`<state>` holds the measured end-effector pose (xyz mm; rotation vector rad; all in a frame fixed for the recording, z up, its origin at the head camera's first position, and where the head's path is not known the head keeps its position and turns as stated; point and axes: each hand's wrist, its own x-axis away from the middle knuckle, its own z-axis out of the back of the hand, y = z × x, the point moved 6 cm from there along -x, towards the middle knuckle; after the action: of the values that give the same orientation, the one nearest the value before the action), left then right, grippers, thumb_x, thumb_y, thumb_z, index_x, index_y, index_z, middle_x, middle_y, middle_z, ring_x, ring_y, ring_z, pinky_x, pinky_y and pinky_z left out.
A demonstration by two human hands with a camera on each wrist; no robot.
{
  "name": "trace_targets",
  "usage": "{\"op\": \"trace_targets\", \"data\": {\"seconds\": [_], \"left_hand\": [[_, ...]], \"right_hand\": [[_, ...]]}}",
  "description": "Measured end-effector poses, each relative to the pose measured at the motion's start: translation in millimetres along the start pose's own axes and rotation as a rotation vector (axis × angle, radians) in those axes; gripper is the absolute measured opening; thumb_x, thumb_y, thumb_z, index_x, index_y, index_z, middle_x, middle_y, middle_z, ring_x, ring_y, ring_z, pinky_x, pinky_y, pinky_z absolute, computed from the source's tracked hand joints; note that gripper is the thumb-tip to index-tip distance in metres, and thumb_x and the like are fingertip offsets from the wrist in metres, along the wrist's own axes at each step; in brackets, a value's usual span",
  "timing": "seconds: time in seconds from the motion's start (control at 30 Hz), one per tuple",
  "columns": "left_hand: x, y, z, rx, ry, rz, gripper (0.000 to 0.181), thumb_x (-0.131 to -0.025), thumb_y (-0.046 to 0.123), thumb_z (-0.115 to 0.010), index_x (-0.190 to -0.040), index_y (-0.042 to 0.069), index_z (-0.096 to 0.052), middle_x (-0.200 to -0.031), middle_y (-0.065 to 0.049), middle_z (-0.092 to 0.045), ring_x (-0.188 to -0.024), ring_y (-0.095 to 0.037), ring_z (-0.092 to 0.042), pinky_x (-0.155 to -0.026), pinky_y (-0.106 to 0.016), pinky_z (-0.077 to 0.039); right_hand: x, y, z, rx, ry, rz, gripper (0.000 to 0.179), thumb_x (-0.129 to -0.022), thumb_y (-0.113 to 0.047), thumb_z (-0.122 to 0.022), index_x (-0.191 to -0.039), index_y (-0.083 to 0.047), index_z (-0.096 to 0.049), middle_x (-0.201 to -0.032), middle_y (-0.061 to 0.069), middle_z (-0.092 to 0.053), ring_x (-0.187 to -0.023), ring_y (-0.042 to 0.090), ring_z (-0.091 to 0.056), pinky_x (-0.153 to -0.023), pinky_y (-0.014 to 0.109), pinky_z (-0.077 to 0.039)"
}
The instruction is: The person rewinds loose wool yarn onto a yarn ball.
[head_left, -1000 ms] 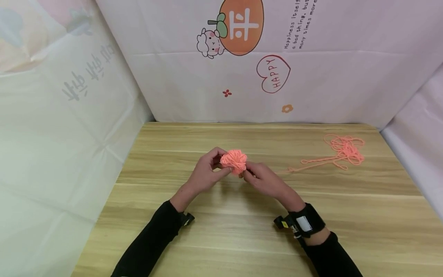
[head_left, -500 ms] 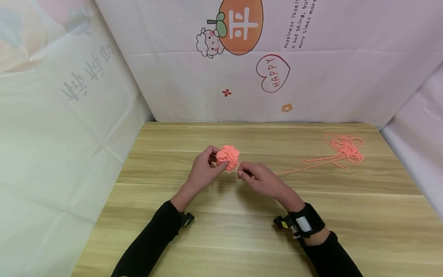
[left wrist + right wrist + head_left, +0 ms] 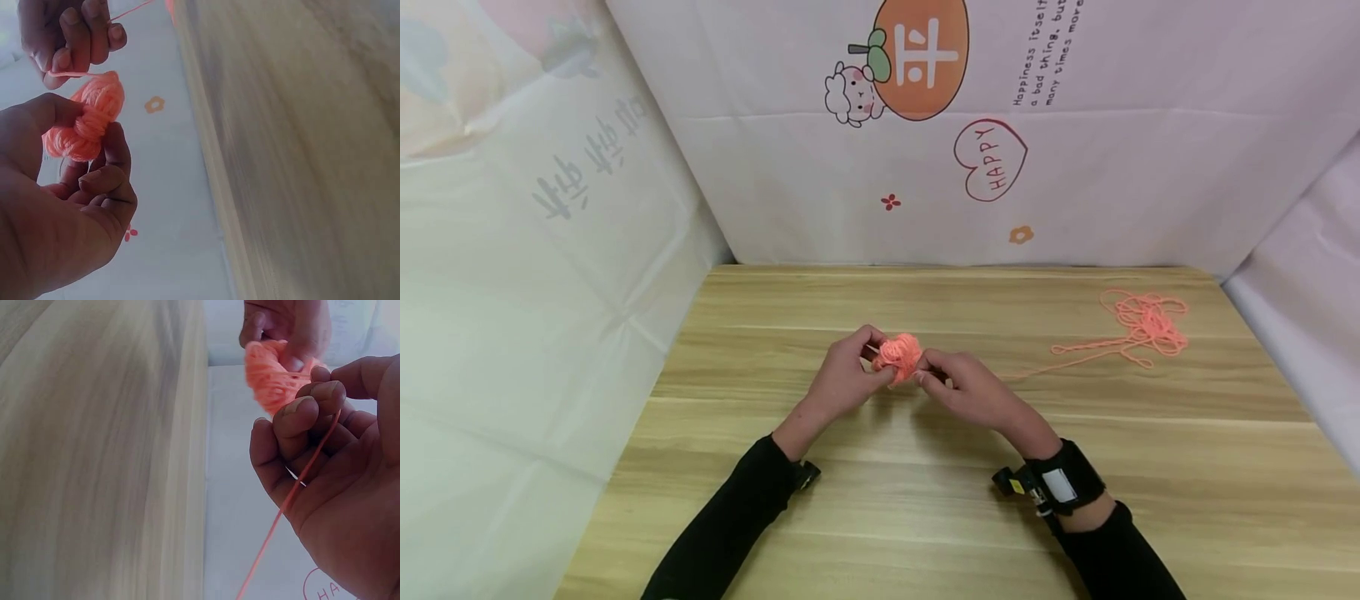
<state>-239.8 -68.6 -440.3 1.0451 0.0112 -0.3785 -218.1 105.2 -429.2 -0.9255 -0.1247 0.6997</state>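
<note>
A small wound bundle of coral yarn (image 3: 898,353) is pinched between the thumb and fingers of my left hand (image 3: 847,372) above the table. In the left wrist view the yarn bundle (image 3: 94,125) has wraps of yarn around its middle, between two puffed ends. A single strand (image 3: 78,74) runs from its upper end to my right hand (image 3: 75,37). Close beside the bundle, my right hand (image 3: 966,387) pinches that yarn strand. In the right wrist view the strand (image 3: 287,500) leaves the curled fingers and trails downward across the palm.
A loose tangle of the same coral yarn (image 3: 1150,325) lies at the back right of the wooden table (image 3: 880,533). One strand (image 3: 1060,364) stretches from it toward my right hand. A printed white cloth (image 3: 805,192) stands behind the table's far edge.
The left hand turns the yarn bundle and moves it first left and up, then back down beside the right hand. The right hand draws slightly away from it, then stays nearly in place.
</note>
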Motion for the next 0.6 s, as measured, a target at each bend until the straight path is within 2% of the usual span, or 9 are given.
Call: {"op": "trace_targets", "data": {"seconds": [0.2,0.37,0.43,0.6], "left_hand": [[0.1,-0.1,-8.0,-0.036,-0.088,-0.01,0.029,-0.08,0.013,-0.074,-0.103,0.021,-0.059,-0.099,0.01,-0.061,-0.088,-0.011,-0.059,-0.066,-0.027,-0.054],[1.7,3.3,-14.0,-0.057,-0.165,-0.031,0.029,-0.08,0.011,-0.074,-0.102,0.021,-0.059,-0.099,0.009,-0.061,-0.092,-0.011,-0.058,-0.076,-0.032,-0.054],[2.4,4.7,-16.2,-0.067,-0.187,-0.049,0.029,-0.079,0.01,-0.073,-0.101,0.022,-0.059,-0.098,0.01,-0.062,-0.093,-0.01,-0.058,-0.079,-0.035,-0.053],[4.0,5.7,-22.5,-0.08,-0.252,-0.093,0.03,-0.078,0.009,-0.071,-0.1,0.024,-0.058,-0.095,0.011,-0.062,-0.091,-0.008,-0.058,-0.08,-0.037,-0.053]], "right_hand": [[0.9,0.9,4.9,-0.004,0.02,-0.009,0.014,-0.103,-0.025,-0.05,-0.097,-0.022,-0.062,-0.075,-0.003,-0.055,-0.064,0.01,-0.046,-0.055,0.033,-0.04],[1.0,-1.4,7.9,-0.007,0.022,-0.007,0.018,-0.104,-0.025,-0.049,-0.099,-0.015,-0.063,-0.077,-0.001,-0.057,-0.062,0.011,-0.045,-0.053,0.028,-0.039],[1.2,-1.9,9.2,-0.012,0.028,-0.013,0.019,-0.104,-0.026,-0.048,-0.098,-0.016,-0.063,-0.078,-0.004,-0.058,-0.061,0.011,-0.045,-0.054,0.031,-0.04],[2.0,-1.6,12.2,-0.028,0.041,-0.015,0.02,-0.105,-0.026,-0.046,-0.097,-0.017,-0.062,-0.08,0.002,-0.061,-0.063,0.012,-0.046,-0.055,0.035,-0.042]]}}
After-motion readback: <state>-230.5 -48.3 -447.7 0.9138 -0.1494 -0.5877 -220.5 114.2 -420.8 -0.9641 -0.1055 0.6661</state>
